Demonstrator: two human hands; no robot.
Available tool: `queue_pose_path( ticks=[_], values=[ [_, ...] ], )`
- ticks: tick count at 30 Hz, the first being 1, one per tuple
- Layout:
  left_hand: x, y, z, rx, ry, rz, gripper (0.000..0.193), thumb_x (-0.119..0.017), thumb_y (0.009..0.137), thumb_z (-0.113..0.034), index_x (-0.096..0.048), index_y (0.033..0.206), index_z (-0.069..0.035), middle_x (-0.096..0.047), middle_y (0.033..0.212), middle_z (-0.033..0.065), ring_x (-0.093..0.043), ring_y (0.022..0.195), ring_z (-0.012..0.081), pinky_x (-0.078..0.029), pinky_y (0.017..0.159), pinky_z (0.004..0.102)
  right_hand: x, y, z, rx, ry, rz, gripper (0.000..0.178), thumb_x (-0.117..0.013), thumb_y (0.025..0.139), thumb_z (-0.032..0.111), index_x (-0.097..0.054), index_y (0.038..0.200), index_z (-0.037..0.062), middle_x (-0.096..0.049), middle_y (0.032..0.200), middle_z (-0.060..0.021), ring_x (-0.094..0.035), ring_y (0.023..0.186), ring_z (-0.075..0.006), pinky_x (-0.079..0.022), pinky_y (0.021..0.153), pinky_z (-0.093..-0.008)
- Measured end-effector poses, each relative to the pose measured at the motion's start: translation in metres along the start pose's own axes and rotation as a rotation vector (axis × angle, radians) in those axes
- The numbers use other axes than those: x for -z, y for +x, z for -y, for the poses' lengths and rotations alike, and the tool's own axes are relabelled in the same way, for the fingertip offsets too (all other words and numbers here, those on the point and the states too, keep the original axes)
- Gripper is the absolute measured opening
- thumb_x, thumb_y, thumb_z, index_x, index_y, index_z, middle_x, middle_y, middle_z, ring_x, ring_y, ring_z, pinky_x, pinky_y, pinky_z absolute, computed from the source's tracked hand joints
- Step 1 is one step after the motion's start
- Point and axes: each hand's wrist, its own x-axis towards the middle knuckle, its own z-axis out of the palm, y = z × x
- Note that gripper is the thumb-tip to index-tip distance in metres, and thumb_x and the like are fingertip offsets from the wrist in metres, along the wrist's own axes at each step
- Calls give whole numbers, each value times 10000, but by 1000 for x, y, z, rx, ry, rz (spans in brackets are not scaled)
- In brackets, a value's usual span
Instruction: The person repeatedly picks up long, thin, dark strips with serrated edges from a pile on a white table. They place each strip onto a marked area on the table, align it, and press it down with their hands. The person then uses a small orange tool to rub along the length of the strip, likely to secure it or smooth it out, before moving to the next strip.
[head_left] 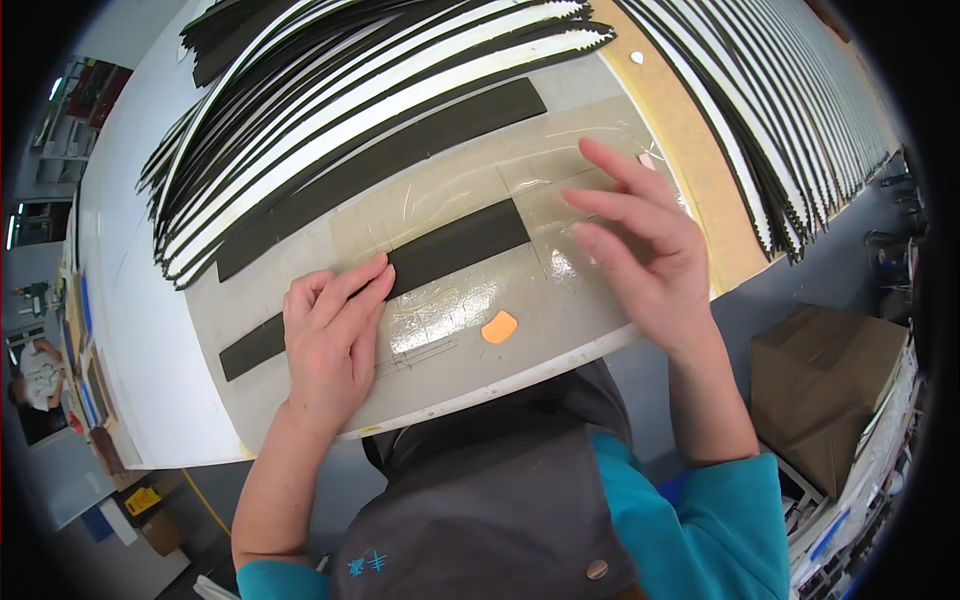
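Observation:
A flat black strip of sheet material (455,245) lies slantwise on the table in front of me. My left hand (335,330) rests on its left half, fingers bent and drawn together, holding it against the surface. Part of the strip is hidden under that hand. Beyond the strip's right end, my right hand (645,245) is raised with thumb and fingers apart and nothing visible between them. A longer black strip (390,175) lies roughly parallel, farther back. Nearer me than the first strip is a small orange piece with rounded corners (499,327).
Long black-and-white strips with jagged ends (400,110) are piled at the back left. Many similar strips (740,110) lie in a row on a brown board (715,200) at the right. Clear film (590,130) covers part of the table. A brown box-like shape (825,385) stands beside me.

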Motion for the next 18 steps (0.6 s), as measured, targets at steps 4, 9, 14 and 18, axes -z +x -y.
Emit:
queue_pose_path(
  ticks=[4, 9, 14, 18],
  values=[
    [2, -2, 3, -3, -22, 8, 320, -700, 899, 29, -752, 1209, -33, -717, 1288, 67, -578, 1021, 303, -484, 941, 380, -1, -6, 43, -243, 42, 236, 291, -858, 799, 50, -757, 1070, 79, -682, 1068, -99, -695, 846, -232, -567, 745, -328],
    [4, -4, 10, -23, -74, -9, 313, -679, 905, -19, -754, 1207, -56, -716, 1294, 25, -589, 1052, 301, -494, 945, 384, -25, -2, 66, -173, -238, 411, 261, -883, 770, 52, -727, 979, 65, -658, 986, -71, -657, 717, -188, -543, 622, -328],
    [-6, -9, 17, -40, -110, -66, 390, -662, 826, -36, -758, 1201, -87, -707, 1286, -26, -583, 1054, 235, -481, 939, 367, -30, 7, 72, -104, -286, 512, 232, -861, 782, 9, -707, 951, 49, -674, 986, -77, -668, 729, -192, -549, 636, -320],
    [-12, -13, 22, -42, -148, -95, 395, -662, 811, -54, -758, 1193, -82, -698, 1279, -42, -586, 1053, 216, -480, 942, 366, -46, 16, 80, -121, -240, 607, 196, -831, 804, -21, -686, 925, 31, -680, 916, -79, -672, 725, -199, -552, 650, -313]
  ],
)
